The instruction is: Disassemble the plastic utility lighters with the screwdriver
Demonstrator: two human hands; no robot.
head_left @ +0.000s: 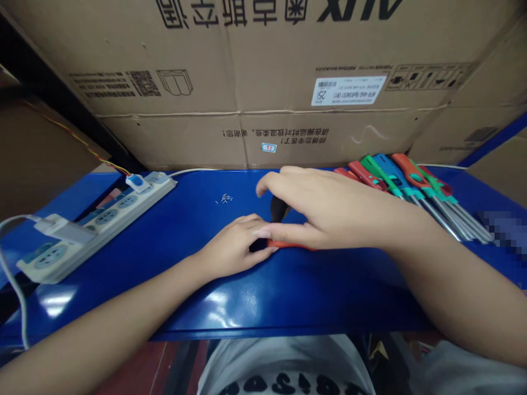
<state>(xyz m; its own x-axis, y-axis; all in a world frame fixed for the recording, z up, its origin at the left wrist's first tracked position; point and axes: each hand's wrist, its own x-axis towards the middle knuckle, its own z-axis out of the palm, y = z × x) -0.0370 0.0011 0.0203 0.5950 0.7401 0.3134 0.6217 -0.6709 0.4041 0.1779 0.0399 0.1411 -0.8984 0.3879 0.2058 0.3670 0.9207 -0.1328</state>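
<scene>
On the blue table, my left hand (236,244) lies with its fingers closed round the end of a red lighter body (293,244), mostly covered by both hands. My right hand (325,206) arches over it from the right, gripping the dark handle (279,209) of what looks like a screwdriver, held upright. Its tip is hidden behind my fingers. The two hands meet at the right thumb and left fingertips. A small scatter of tiny screws (224,198) lies beyond my left hand.
Several long-nosed lighters (397,175) in red, green, blue and orange lie in a pile at the right. At the left a white power strip (102,225) carries plugs and cables. A large cardboard box (247,82) walls off the back of the blue table (321,296).
</scene>
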